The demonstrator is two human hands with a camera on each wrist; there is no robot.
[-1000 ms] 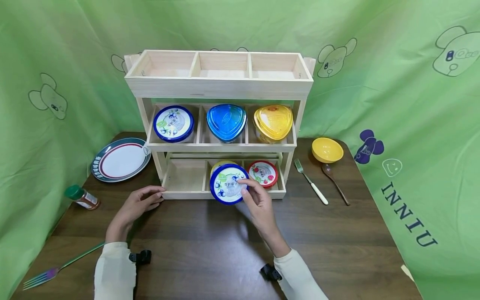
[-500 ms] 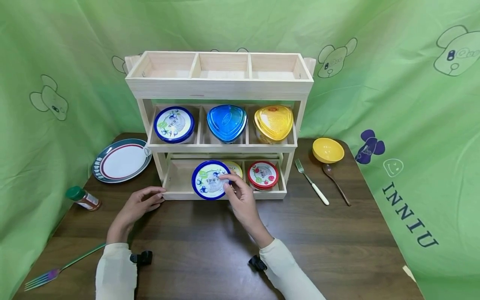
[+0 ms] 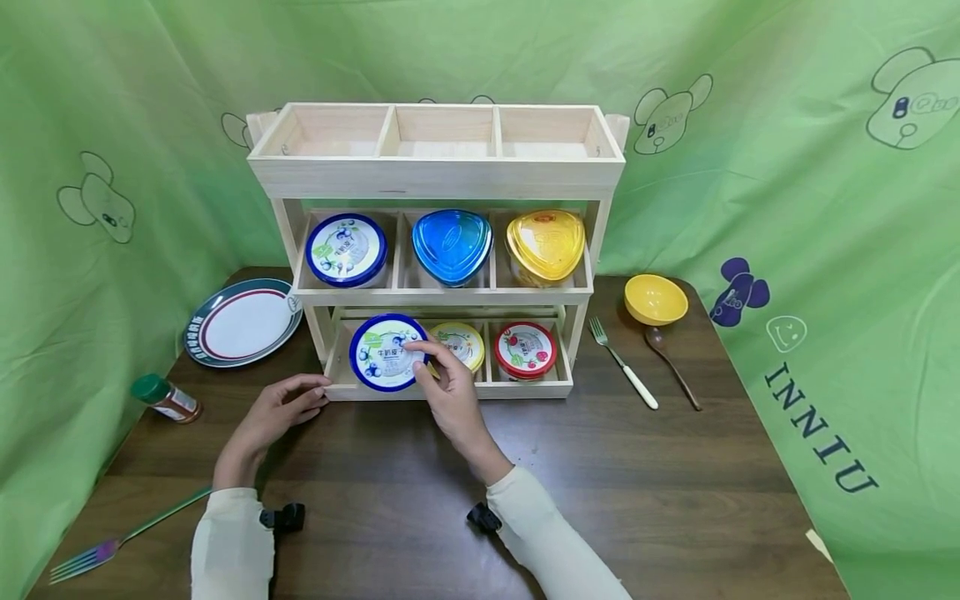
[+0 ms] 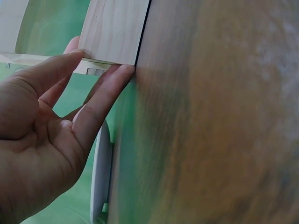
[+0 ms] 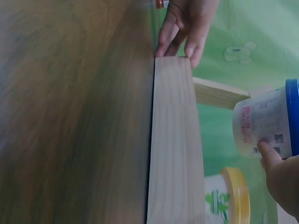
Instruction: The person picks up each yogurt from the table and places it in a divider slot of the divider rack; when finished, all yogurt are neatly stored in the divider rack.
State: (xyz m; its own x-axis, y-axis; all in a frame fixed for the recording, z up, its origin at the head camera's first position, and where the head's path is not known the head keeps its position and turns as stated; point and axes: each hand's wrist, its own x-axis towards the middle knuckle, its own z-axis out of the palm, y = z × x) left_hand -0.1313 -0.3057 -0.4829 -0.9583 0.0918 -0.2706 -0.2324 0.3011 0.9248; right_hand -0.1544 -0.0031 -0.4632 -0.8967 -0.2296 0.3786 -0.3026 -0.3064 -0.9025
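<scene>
My right hand (image 3: 459, 408) grips a white tub with a blue blueberry-print lid (image 3: 381, 354), held above the left compartment of the bottom tier of a wooden rack (image 3: 435, 179). In the right wrist view, a finger presses the printed side of this tub (image 5: 261, 123). My left hand (image 3: 273, 417) pinches the front left corner of that tier; the left wrist view has its thumb at the board's upper edge and fingertips low at its end. A yellow-lidded tub (image 3: 463, 340), partly behind the right hand, and a red-lidded tub (image 3: 527, 350) sit in the other bottom compartments.
The middle tier holds another blue-lidded tub (image 3: 347, 250), a blue-lidded container (image 3: 452, 246) and a yellow-lidded container (image 3: 546, 244). A plate (image 3: 243, 323), a spice jar (image 3: 167, 398) and a long fork (image 3: 105, 550) lie left. A small fork (image 3: 624, 364), spoon (image 3: 672, 368) and yellow bowl (image 3: 656, 300) are right.
My right hand has carried the blue-lidded tub leftward, from over the middle bottom compartment to over the left one, uncovering the yellow-lidded tub. My left hand has stayed at the rack's corner.
</scene>
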